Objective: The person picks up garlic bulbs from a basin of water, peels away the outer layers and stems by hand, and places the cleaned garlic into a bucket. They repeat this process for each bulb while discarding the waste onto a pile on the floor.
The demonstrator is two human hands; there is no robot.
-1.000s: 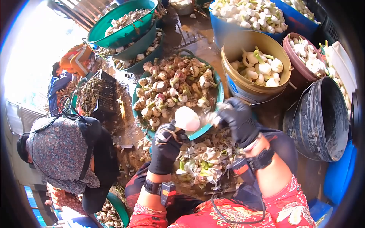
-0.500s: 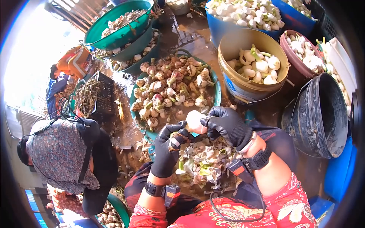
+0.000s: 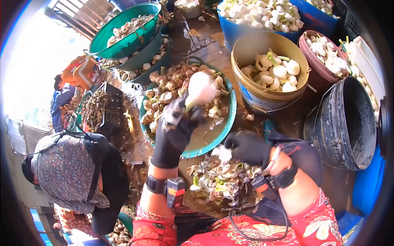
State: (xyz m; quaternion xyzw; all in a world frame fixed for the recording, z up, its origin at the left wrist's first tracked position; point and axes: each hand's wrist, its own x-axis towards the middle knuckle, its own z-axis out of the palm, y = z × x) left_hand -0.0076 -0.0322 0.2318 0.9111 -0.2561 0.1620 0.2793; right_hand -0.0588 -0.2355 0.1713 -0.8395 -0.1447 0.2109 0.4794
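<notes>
A peeled white garlic bulb [image 3: 201, 89], smeared by motion, is held by its stem in my black-gloved left hand [image 3: 177, 127]. That hand is over the green basin [image 3: 228, 133] of unpeeled garlic bulbs [image 3: 168, 86], its fingers closed. Something pale wraps its fingers; I cannot make it out. My right hand [image 3: 248, 148], also gloved in black, is low on the right, pinching a white scrap of garlic peel [image 3: 222, 153]. Below it lies a heap of garlic peelings [image 3: 219, 180] in front of my lap.
A yellow bucket [image 3: 269, 98] with peeled garlic stands at the upper right. Beside it are a blue tub [image 3: 230, 30], a pink tub [image 3: 308, 53] and a black bucket [image 3: 328, 127]. Green basins [image 3: 123, 45] are stacked at upper left. A person [image 3: 69, 168] sits bent over at left.
My left hand has carried the garlic bulb up and left over the basin. My right hand has come off the bulb and dropped lower, with a scrap of peel in its fingers.
</notes>
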